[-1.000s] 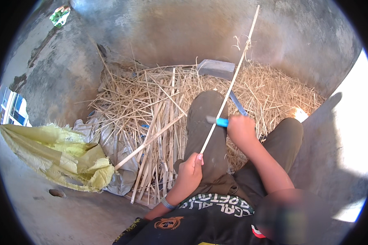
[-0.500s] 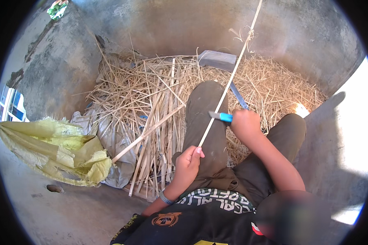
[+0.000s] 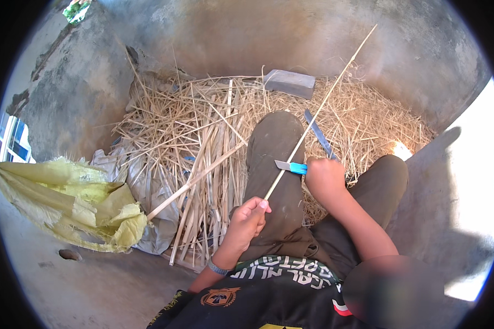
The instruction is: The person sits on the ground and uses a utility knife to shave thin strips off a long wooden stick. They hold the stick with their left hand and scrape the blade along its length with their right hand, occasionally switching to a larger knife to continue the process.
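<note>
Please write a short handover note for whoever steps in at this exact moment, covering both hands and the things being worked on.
Left hand: closed on the lower end of a long thin stick, which slants up and away over the left knee.
Right hand: gripping a small blue-handled knife, blade against the stick just above the left hand.
Around: a heap of straw and split stalks on the floor ahead, a grey block at its far edge, a second blade lying past the right hand, a yellow sack to the left.
Done: cannot tell how much of the stick is scraped.
Left: many stalks lie in the heap.
</note>
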`<state>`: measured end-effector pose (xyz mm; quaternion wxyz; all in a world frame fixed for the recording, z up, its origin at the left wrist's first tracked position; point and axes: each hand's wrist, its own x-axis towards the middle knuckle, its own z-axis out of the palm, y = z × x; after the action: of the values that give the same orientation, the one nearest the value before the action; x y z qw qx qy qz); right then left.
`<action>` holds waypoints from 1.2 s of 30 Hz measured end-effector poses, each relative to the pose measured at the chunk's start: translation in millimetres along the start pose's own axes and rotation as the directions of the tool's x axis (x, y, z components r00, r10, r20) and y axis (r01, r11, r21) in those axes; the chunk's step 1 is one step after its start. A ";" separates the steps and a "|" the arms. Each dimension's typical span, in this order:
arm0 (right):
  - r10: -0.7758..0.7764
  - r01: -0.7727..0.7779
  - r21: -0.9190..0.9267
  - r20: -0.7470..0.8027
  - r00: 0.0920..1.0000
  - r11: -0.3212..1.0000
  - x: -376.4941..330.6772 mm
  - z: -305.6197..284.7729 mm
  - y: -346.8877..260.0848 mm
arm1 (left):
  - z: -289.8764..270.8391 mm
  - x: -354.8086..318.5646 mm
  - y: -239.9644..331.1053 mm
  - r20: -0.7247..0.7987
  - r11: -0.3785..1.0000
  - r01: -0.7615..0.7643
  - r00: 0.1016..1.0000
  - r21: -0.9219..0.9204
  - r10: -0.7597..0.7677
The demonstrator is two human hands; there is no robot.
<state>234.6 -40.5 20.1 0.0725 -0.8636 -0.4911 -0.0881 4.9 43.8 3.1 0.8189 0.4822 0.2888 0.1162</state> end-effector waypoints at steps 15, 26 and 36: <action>0.284 -0.286 0.047 0.040 0.958 0.957 46.5 -4.9 34.9 | 2.5 1.3 0.5 -0.022 0.999 -0.044 0.999 0.020 0.044; 0.417 -0.414 0.079 -0.019 0.909 0.907 59.7 2.2 60.1 | 0.8 3.8 -3.6 0.042 0.997 -0.060 0.997 0.040 0.058; 0.231 -0.230 -0.022 0.084 0.969 0.973 75.3 -10.1 56.3 | 3.6 -2.9 -3.5 -0.033 0.755 -0.258 0.937 0.603 0.347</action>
<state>320.1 -8.3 44.5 0.0559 -0.9182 -0.3896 -0.0448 4.3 38.1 2.5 0.5757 0.7430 0.2862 0.1858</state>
